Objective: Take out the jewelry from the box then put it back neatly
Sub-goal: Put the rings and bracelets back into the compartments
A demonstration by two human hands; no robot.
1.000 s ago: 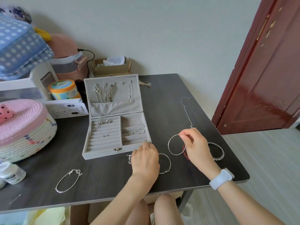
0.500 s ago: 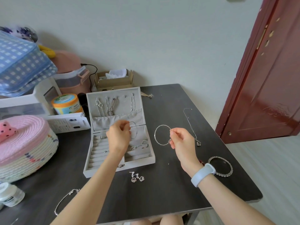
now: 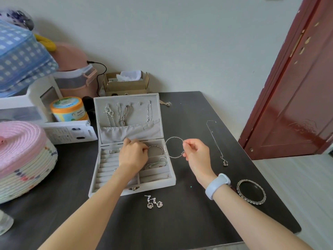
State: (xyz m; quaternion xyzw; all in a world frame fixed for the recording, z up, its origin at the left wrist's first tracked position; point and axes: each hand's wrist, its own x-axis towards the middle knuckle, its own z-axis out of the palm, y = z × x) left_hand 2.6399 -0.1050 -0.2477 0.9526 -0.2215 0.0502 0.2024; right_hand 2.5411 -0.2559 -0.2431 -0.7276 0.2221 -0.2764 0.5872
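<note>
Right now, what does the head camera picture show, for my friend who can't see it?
The left hand lowers a thin bangle into an open grey jewelry box, while the right hand pinches a silver hoop bracelet beside it.

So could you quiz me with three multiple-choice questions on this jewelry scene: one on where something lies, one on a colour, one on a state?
1. Where do the earrings lie?
A. on the table in front of the jewelry box
B. hanging in the lid
C. on the pink basket

2. What colour is the wristband on the right arm?
A. black
B. pale blue
C. red

3. What is the right hand doing?
A. resting flat on the table
B. pinching a thin silver bangle in its grip
C. pushing the door

Answers: 1 A, they sit on the dark tabletop just before the box's front edge. 2 B, the band looks pale blue. 3 B, thumb and fingers pinch the hoop beside the box.
</note>
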